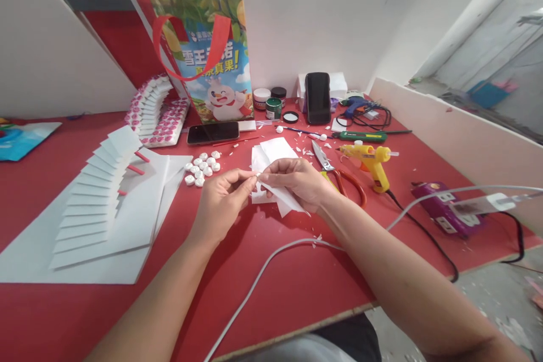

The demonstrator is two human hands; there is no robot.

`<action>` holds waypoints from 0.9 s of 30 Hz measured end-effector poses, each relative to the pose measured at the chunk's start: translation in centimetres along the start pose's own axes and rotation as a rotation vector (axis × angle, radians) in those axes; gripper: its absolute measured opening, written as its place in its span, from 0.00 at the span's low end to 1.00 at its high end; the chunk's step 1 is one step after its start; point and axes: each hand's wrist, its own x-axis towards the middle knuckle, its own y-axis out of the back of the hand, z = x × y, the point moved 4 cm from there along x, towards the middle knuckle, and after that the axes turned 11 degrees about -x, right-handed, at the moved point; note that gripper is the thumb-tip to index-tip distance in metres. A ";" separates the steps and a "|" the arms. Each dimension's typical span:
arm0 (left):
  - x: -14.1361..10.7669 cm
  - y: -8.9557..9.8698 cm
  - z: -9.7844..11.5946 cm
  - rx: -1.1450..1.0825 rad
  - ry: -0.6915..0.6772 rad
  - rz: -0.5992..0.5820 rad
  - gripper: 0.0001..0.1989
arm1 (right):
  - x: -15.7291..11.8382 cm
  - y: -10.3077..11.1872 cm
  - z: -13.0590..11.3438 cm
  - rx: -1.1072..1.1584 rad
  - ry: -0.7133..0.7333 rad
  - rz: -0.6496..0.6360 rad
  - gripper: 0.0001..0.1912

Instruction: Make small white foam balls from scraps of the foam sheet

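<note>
Over the red table, my left hand [224,201] and my right hand [299,180] meet fingertip to fingertip. Thumb and forefinger of each pinch a tiny white piece [258,175], mostly covered by the fingers; it looks like paper. A white paper strip [286,199] hangs below my right fingers, and whether they grip it I cannot tell. Behind the hands lie white paper sheets [278,149]. Several small rolled white pieces [203,167] sit in a cluster left of my left hand. Scissors with orange handles [350,184] rest just beyond my right hand.
A fanned white card structure [91,198] stands on white boards at left. At the back are a carrier bag [220,85], paint jars [274,107] and phones [318,99]. A yellow glue gun [369,158] and purple box [445,215] lie right. A white cable [271,263] crosses the front.
</note>
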 end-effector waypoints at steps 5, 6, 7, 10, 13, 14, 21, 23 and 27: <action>0.0 -0.1 0.0 0.066 -0.011 -0.010 0.10 | 0.0 0.3 0.0 -0.090 0.033 0.049 0.13; 0.0 -0.2 0.1 0.116 -0.044 -0.011 0.10 | 0.0 0.3 0.0 -0.129 0.052 0.068 0.12; -0.1 -0.3 0.3 0.174 -0.094 -0.010 0.09 | 0.0 0.3 -0.1 -0.174 0.075 0.088 0.12; -0.3 -0.8 0.9 0.369 -0.305 0.003 0.08 | -0.1 0.2 -0.2 -0.333 0.165 0.169 0.09; -0.7 -1.3 1.4 0.551 -0.529 0.011 0.07 | -0.3 0.0 -0.4 -0.498 0.253 0.262 0.05; -0.8 -1.4 1.5 0.606 -0.599 0.007 0.07 | -0.5 -0.1 -0.5 -0.534 0.274 0.285 0.05; -1.4 -2.0 1.9 0.965 -0.969 -0.037 0.09 | -1.2 -0.5 -0.9 -0.410 0.267 0.233 0.06; -1.4 -2.0 2.0 0.997 -1.013 -0.037 0.10 | -1.2 -0.6 -0.9 -0.367 0.252 0.221 0.07; -1.3 -1.9 2.1 0.943 -1.012 -0.076 0.11 | -1.2 -0.4 -0.8 -0.348 0.233 0.247 0.07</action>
